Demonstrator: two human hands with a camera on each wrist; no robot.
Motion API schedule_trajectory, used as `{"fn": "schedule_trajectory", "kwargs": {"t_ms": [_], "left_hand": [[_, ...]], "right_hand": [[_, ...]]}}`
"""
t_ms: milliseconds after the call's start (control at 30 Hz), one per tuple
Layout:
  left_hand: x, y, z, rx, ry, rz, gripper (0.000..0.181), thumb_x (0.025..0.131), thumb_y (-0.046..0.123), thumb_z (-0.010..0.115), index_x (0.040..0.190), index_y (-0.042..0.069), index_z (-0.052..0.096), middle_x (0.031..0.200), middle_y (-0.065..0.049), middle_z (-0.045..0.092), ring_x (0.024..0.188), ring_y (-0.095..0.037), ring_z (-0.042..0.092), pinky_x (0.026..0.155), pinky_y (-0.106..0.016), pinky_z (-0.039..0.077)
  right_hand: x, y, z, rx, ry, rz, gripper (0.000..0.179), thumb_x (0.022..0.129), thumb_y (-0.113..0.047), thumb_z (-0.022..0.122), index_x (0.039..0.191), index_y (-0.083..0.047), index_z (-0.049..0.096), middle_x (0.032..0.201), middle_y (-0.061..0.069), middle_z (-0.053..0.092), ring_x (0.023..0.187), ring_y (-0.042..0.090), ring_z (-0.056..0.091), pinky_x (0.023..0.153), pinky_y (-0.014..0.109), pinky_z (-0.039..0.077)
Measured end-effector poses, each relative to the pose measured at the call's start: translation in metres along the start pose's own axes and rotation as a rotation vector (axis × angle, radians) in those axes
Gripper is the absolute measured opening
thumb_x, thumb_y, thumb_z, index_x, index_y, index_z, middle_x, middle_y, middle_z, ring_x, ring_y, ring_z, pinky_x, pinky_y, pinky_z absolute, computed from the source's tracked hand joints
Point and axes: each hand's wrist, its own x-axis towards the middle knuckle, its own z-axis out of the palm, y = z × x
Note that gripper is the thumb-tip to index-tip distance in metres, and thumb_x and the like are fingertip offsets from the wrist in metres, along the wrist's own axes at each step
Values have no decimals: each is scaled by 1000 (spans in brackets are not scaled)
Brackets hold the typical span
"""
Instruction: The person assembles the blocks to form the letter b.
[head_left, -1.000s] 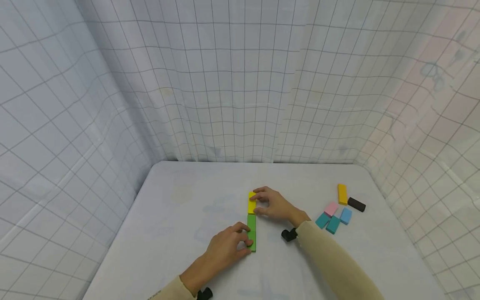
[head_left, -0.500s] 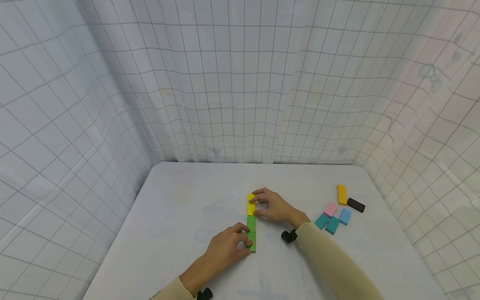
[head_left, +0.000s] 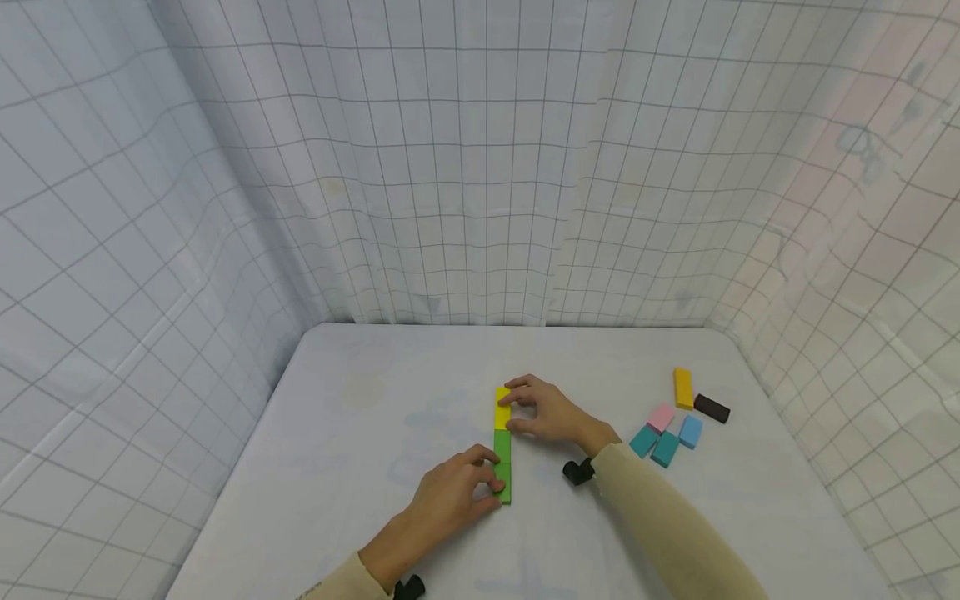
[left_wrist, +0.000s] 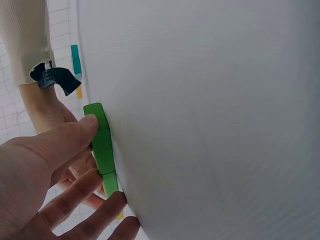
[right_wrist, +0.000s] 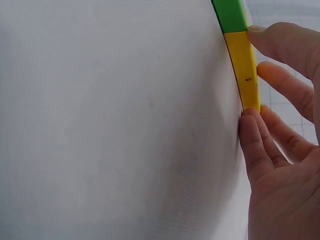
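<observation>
A yellow block [head_left: 502, 410] and two green blocks lie end to end in a straight row on the white tabletop. My left hand [head_left: 452, 490] is at the left side of the near green block [head_left: 506, 490], thumb at its near end and fingers along the far green block [head_left: 502, 446]. In the left wrist view the thumb touches the green block [left_wrist: 103, 150]. My right hand [head_left: 551, 412] grips the yellow block from the right. In the right wrist view its thumb is by the seam with the green block [right_wrist: 231, 15], other fingertips at the yellow block's [right_wrist: 242, 65] far end.
Right of my right arm lie loose blocks: an orange-yellow one [head_left: 683, 388], a black one [head_left: 712, 408], a pink one [head_left: 662, 417], a light blue one [head_left: 691, 432] and two teal ones, one teal block [head_left: 665, 449] nearest me. Grid-patterned white curtains [head_left: 480, 208] enclose the table.
</observation>
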Motion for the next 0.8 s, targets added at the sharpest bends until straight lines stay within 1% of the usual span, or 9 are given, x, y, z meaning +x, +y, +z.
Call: {"fn": "schedule_trajectory", "kwargs": {"t_ms": [133, 300, 500, 800], "left_hand": [[1, 0, -1, 4, -5, 2, 14, 91, 28, 103, 101, 26, 93, 137, 7, 79, 117, -20, 81, 84, -34, 68], [1, 0, -2, -1, -12, -6, 15, 90, 28, 104, 101, 26, 93, 137, 7, 79, 117, -20, 82, 85, -35, 69], [1, 1, -3, -2, -14, -9, 15, 90, 29, 103, 101, 25, 94, 137, 6, 80, 117, -20, 82, 86, -36, 69], [1, 2, -2, -12, -7, -15, 15, 91, 28, 103, 101, 24, 94, 137, 6, 80, 118, -21, 82, 87, -38, 70]], "right_hand": [[0, -1, -1, 9, -6, 3, 38, 106, -26, 89, 143, -17, 82, 167, 13, 63, 151, 39, 65, 126, 61, 55], [0, -2, -1, -15, -8, -3, 37, 106, -26, 88, 142, -18, 82, 167, 13, 63, 149, 38, 67, 125, 60, 56], [1, -3, -2, -16, -10, -1, 37, 105, -26, 89, 141, -18, 83, 166, 13, 64, 145, 36, 70, 122, 58, 58], [2, -2, -3, -21, -25, 7, 36, 106, -24, 88, 142, -18, 82, 172, 13, 59, 140, 31, 75, 120, 52, 61]]}}
